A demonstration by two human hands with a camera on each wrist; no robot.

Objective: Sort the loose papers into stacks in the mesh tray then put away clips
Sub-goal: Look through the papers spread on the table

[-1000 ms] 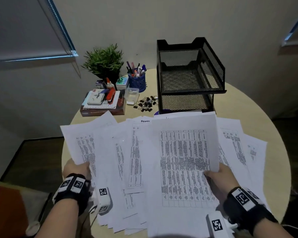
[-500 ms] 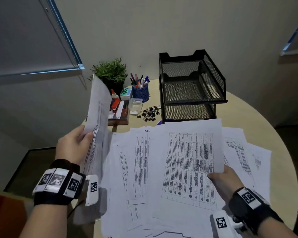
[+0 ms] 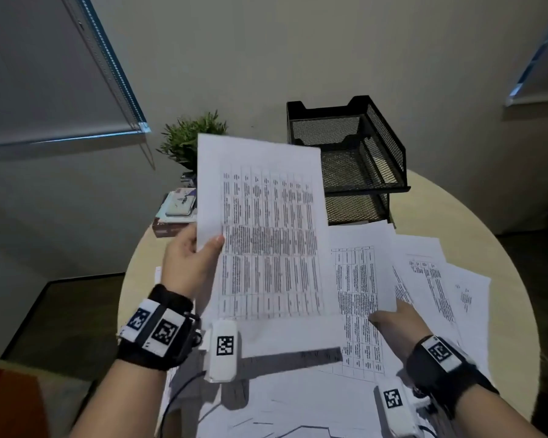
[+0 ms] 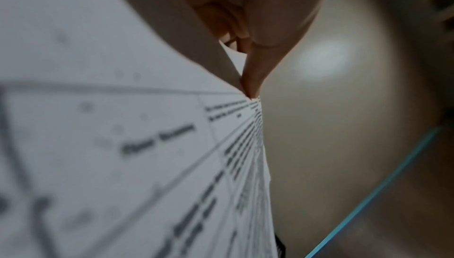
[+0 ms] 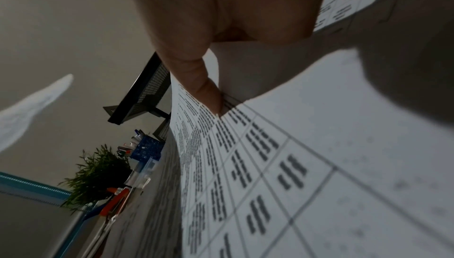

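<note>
My left hand (image 3: 210,245) pinches the left edge of a printed table sheet (image 3: 266,235) and holds it upright over the table, thumb on its front. In the left wrist view the fingertips (image 4: 250,81) squeeze that sheet (image 4: 123,145). My right hand (image 3: 384,315) grips the lower edge of another table sheet (image 3: 361,279) on the pile of loose papers (image 3: 431,279); its thumb (image 5: 199,81) lies on that sheet (image 5: 270,165). The black two-tier mesh tray (image 3: 380,147) stands behind, with no paper visible in it. The raised sheet hides the clips.
A green plant (image 3: 193,137) and a stack of books and boxes (image 3: 178,207) sit at the table's back left. A blue pen cup (image 5: 147,147) stands beside the tray. The round table's (image 3: 475,222) bare right side shows wood.
My left hand lifted a sheet off the pile's left side and swung it up to the middle, its print facing me. My right hand stayed on its sheet.
</note>
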